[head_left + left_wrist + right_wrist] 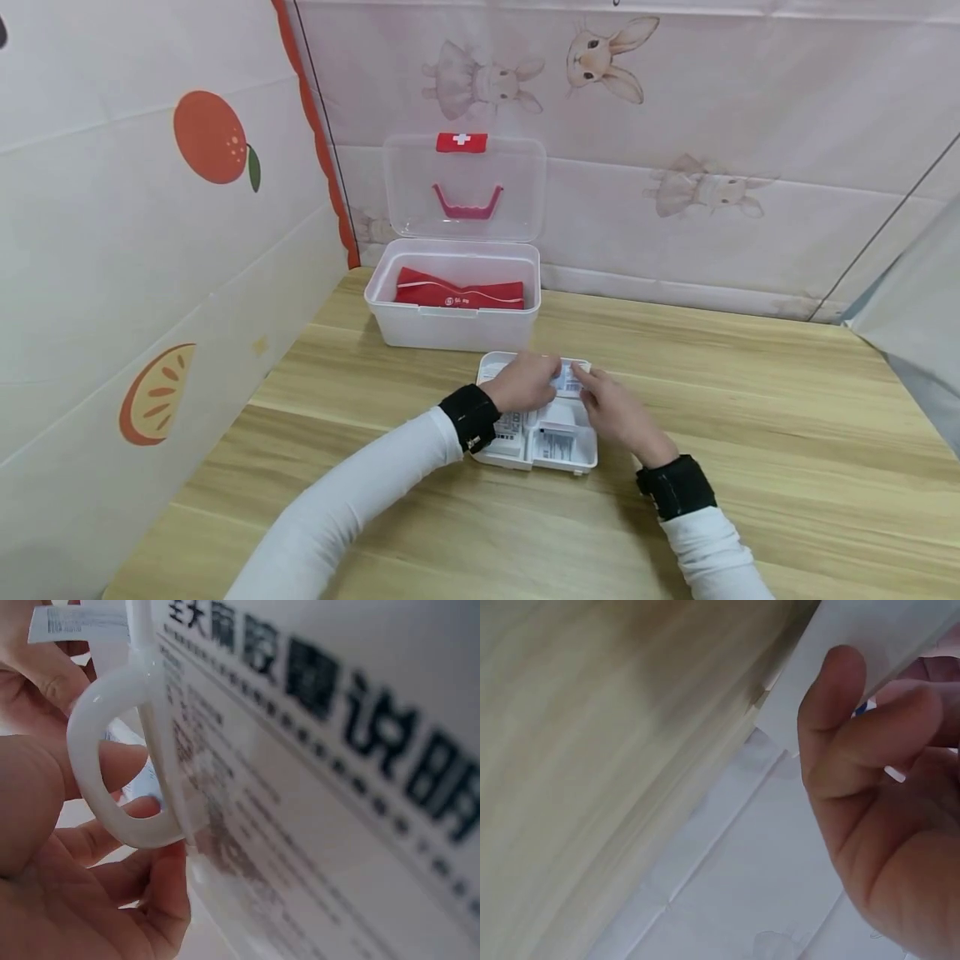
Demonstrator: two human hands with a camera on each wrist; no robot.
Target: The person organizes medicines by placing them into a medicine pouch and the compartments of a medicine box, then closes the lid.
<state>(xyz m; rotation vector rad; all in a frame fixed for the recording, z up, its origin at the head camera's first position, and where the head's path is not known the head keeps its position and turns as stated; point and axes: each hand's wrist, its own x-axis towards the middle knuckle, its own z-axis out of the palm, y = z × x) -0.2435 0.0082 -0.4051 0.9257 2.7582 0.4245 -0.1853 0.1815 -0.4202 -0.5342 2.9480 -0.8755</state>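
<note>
A small white case (534, 435) with compartments lies opened out on the table. My left hand (525, 382) reaches over it from the left, fingers curled at a small printed packet (567, 379) in its far right part. In the left wrist view, a bluish piece of packet (142, 778) shows between that hand's fingers, beyond the white looped handle (105, 754). My right hand (618, 412) pinches at the packet's right side, thumb and finger bent. Another printed packet (557, 445) lies in the near right compartment. A printed white sheet (300, 772) lies in the left half.
Behind the case stands a translucent plastic box (457, 327), its lid (465, 158) raised against the wall sheet. A red folded fabric item (480, 296) lies inside the box. Wood-grain table (750, 417) surrounds the case, with a printed sheet wall (187, 275) on the left.
</note>
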